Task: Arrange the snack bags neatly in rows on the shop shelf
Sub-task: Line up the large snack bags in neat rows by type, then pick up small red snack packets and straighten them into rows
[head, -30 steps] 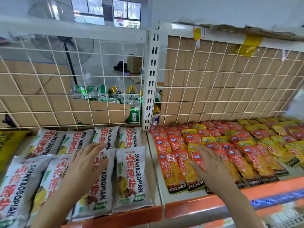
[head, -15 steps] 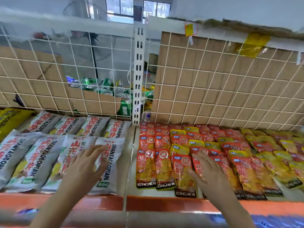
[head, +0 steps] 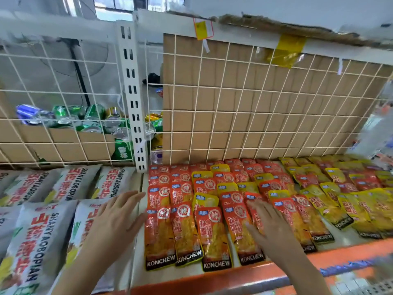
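Hands lie flat on the stock, neither one holding anything. The left hand [head: 114,218] is open with fingers straight and a little spread. It hovers over the right edge of the front white snack bag [head: 32,241], and its fingertips reach the left edge of the orange packets [head: 212,235]. I cannot tell whether they press on that first column or stop just beside it. The right hand [head: 268,226] is open too, palm down and fingers fanned, resting on the orange packets near the front edge of the shelf [head: 255,275].

A second ago the left hand sat squarely on the white bags; it has since slid right, off their middle and across the gap between the two shelf sections. The right hand has stayed on the orange packets throughout. So the work has moved on from the white bags, which lie in two rows on the left section, to the orange block, now with a hand on each side of it.

The orange packets overlap in columns from the wire back panel [head: 234,103] down to the front edge. The left columns run fairly straight. Those under the right hand are skewed, and the yellow packets [head: 344,209] towards the right end slant more. Likely next – squeezing the columns together and squaring them to the front edge, with the right-hand end still to be tidied. Being thin and slippery-looking, the packets may slide over one another when pushed.

Drink cans [head: 93,118] sit in a cardboard box behind the wire panel, left of the white upright post [head: 133,103].
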### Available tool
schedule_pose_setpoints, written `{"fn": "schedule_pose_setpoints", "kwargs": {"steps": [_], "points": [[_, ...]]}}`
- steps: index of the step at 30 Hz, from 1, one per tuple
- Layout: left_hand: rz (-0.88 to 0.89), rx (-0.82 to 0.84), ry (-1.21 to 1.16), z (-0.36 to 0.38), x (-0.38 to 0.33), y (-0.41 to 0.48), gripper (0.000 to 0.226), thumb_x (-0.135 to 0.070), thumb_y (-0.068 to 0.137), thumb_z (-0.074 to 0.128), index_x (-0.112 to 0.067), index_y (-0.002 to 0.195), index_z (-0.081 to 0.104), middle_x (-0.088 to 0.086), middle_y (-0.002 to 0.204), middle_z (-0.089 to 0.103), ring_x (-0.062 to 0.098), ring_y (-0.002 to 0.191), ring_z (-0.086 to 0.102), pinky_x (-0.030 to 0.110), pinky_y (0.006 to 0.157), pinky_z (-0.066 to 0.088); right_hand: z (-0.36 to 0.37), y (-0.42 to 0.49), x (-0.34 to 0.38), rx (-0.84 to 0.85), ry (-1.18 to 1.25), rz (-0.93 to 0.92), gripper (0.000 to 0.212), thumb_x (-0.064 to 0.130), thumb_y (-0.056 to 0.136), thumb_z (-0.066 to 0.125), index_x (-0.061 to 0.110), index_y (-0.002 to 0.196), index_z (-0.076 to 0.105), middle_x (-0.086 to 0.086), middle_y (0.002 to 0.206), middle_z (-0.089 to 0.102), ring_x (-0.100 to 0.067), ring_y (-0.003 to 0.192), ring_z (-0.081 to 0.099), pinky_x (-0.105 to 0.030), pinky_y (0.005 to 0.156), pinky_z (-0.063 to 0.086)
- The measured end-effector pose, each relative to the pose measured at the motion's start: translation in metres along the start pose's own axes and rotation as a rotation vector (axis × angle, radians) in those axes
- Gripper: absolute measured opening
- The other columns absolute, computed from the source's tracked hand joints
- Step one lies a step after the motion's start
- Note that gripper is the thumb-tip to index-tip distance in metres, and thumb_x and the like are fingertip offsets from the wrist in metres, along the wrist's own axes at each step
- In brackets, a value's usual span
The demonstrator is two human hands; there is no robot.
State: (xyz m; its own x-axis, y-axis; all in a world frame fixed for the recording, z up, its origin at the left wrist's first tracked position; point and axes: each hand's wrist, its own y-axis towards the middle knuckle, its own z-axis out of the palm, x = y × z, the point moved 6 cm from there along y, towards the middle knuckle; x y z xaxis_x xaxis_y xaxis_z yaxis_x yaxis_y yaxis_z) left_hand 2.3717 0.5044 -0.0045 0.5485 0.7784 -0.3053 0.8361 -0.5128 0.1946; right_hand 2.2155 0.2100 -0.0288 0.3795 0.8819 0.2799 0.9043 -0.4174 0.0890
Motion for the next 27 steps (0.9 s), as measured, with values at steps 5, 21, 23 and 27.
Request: {"fn": "schedule_pose_setpoints", "kwargs": {"steps": [5,21,23,27], "points": [[0.005,0.067,-0.033,0.010,-0.011,0.029,0.050,-0.041,0.086,0.056,-0.023,0.132,0.050,-0.003,0.133,0.051,0.022,0.123,0.047,0.041,0.101,0.038,-0.005,0.016,-0.012,0.043,-0.070,0.062,0.117,0.085,0.052,-0.026,0.031,0.141,0.028,0.011,0.146,0.029,-0.012,0.135,0.028,-0.030,0.110,0.021],[0.150,0.149,0.011,0.053,-0.088,0.061,0.046,-0.042,0.084,0.062,-0.033,0.127,0.050,-0.015,0.122,0.052,0.014,0.113,0.055,0.035,0.092,0.046,0.003,0.099,0.007,0.182,-0.093,-0.171,0.047,0.039,0.099,0.033,0.025,0.144,0.028,0.008,0.146,0.032,-0.010,0.137,0.023,-0.028,0.115,0.015],[0.131,0.224,0.009,0.065,-0.096,0.064,0.052,-0.050,0.091,0.046,-0.037,0.139,0.032,-0.018,0.139,0.035,0.011,0.131,0.033,0.033,0.109,0.027,0.007,0.106,0.010,0.207,-0.087,-0.212,0.046,0.038,0.099,0.034,0.024,0.143,0.030,0.007,0.144,0.035,-0.010,0.136,0.026,-0.029,0.114,0.014],[0.091,0.324,0.030,0.082,-0.101,0.068,0.061,-0.059,0.086,0.046,-0.043,0.141,0.025,-0.018,0.145,0.026,0.008,0.136,0.019,0.029,0.113,0.015,0.008,0.114,0.013,0.191,-0.050,-0.273,0.045,0.037,0.097,0.040,0.024,0.140,0.037,0.009,0.132,0.042,-0.007,0.127,0.035,-0.026,0.110,0.020]]}}
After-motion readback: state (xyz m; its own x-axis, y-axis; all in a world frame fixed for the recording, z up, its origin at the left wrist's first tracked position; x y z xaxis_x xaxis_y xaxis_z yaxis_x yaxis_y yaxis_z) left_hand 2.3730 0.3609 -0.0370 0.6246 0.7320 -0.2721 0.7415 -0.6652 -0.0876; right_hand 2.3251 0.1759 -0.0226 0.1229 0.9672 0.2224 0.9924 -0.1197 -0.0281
